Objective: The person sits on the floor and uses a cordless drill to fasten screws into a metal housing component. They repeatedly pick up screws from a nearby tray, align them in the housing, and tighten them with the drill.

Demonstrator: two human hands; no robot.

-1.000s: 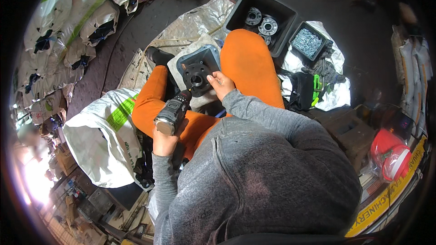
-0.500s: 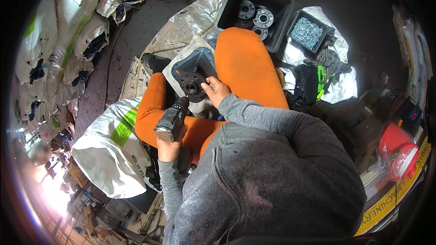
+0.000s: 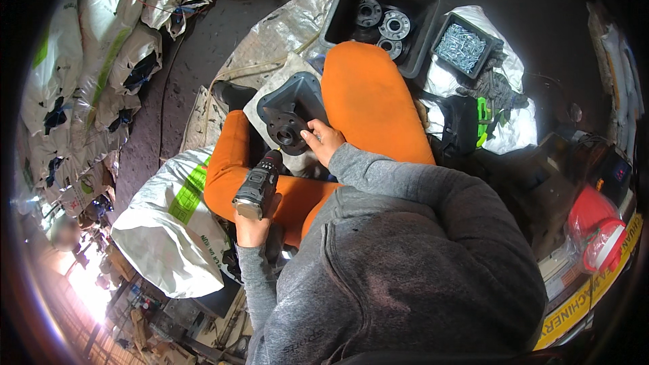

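Observation:
My left hand (image 3: 254,228) is wrapped round the handle of a dark cordless drill (image 3: 258,182). The drill's bit points away from me, at the near edge of a round dark flange (image 3: 284,130) with holes and a central opening. Whether the bit touches the flange, I cannot tell. My right hand (image 3: 326,142) pinches the flange's right edge between thumb and fingers. Just behind the flange, between my legs, is a dark grey plastic hopper-like piece (image 3: 307,88) with a square, wide mouth; how the two are joined is hidden.
Beyond my right knee stands a grey bin (image 3: 424,0) with several round flanges (image 3: 394,25). Beside it, a smaller tray holds many silvery screws (image 3: 462,49). A white sack (image 3: 159,230) lies at my left, and more filled sacks (image 3: 101,13) line the far left. A hose crosses the ground sheet.
The flange and the drill have shifted slightly toward me, and the flange's tilt has altered a little. Both hands keep their grips.

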